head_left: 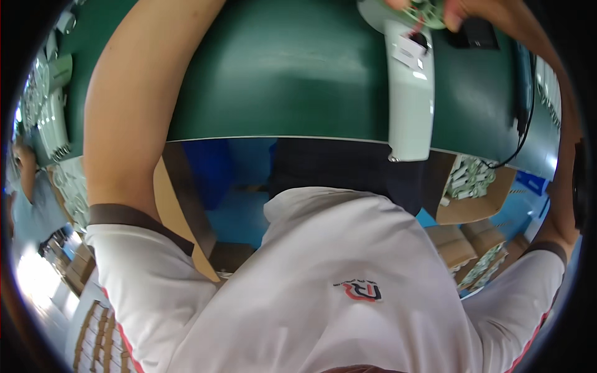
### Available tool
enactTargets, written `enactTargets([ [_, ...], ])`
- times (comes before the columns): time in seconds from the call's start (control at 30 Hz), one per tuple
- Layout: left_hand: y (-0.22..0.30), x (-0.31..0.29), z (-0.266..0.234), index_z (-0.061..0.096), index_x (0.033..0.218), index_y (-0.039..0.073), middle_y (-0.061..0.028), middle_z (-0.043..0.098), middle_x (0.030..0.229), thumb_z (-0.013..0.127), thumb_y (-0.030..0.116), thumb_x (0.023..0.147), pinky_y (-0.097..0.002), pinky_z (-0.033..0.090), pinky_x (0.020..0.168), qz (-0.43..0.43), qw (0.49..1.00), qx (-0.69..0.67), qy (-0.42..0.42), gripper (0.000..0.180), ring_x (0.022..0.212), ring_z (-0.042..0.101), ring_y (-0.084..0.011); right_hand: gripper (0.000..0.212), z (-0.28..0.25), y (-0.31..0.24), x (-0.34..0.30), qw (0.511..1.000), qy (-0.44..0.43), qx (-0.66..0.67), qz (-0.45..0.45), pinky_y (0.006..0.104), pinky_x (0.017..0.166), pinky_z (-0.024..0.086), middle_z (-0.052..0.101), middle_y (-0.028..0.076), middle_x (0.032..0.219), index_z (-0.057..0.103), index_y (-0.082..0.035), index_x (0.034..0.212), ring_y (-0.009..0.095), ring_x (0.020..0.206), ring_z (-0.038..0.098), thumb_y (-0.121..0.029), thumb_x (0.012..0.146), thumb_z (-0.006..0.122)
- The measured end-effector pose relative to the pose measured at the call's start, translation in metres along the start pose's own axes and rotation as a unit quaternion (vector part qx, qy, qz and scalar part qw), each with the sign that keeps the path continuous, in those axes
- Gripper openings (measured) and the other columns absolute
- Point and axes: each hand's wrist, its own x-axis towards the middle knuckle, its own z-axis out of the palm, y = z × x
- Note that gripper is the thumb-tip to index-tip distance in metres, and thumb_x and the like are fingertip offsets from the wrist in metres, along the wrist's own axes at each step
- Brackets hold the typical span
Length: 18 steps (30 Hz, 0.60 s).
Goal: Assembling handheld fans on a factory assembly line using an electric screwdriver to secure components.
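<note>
A pale green round fan grille is at the top edge, cut off by the picture. The thumb and fingers of my right hand grip its right side. Only a fingertip or two of my left hand show, pressed at its left side; the rest is out of view. Below the grille lies a glossy white fan handle, its lower end jutting over the table's front edge. Red wire runs from the grille towards a dark opening near the handle's upper end. Beside that opening sits a small white rectangular piece.
The green table spans the top. A black flat object lies right of the grille, with a black cable further right. Cartons of pale parts stand below right. More white-green parts and another person are at the far left.
</note>
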Motion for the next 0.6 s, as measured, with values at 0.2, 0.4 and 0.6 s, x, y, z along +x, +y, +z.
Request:
enactTargets([
  [0.2, -0.006, -0.013, 0.004, 0.053, 0.131, 0.001, -0.0093, 0.072, 0.116, 0.090, -0.004, 0.073, -0.0291, 0.053, 0.092, -0.005, 0.999, -0.049, 0.020, 0.069, 0.107, 0.067, -0.0161, 0.056, -0.006, -0.007, 0.009, 0.999, -0.019, 0.045, 0.011, 0.0389, 0.068, 0.044, 0.051, 0.007, 0.086, 0.077, -0.008, 0.121, 0.024, 0.079, 0.054, -0.023, 0.069, 0.090],
  [0.4, -0.001, -0.010, 0.008, 0.045, 0.144, -0.001, -0.0114, 0.064, 0.132, 0.092, -0.004, 0.071, -0.0326, 0.046, 0.106, 0.001, 0.998, -0.068, 0.000, 0.087, 0.123, 0.059, -0.0180, 0.052, -0.003, 0.013, 0.000, 0.996, 0.001, 0.059, -0.070, 0.0407, 0.074, 0.048, 0.055, 0.011, 0.087, 0.073, -0.014, 0.129, 0.029, 0.083, 0.057, -0.018, 0.078, 0.084],
  [0.6, -0.007, -0.010, 0.014, 0.046, 0.148, -0.005, -0.0114, 0.071, 0.125, 0.094, 0.009, 0.065, -0.0322, 0.044, 0.110, 0.022, 0.994, 0.078, 0.072, 0.097, 0.118, 0.064, -0.0184, 0.041, 0.034, 0.014, -0.035, 0.972, 0.200, 0.106, 0.061, 0.0330, 0.073, 0.052, 0.067, 0.009, 0.097, 0.070, -0.007, 0.128, 0.021, 0.080, 0.062, -0.010, 0.088, 0.078],
])
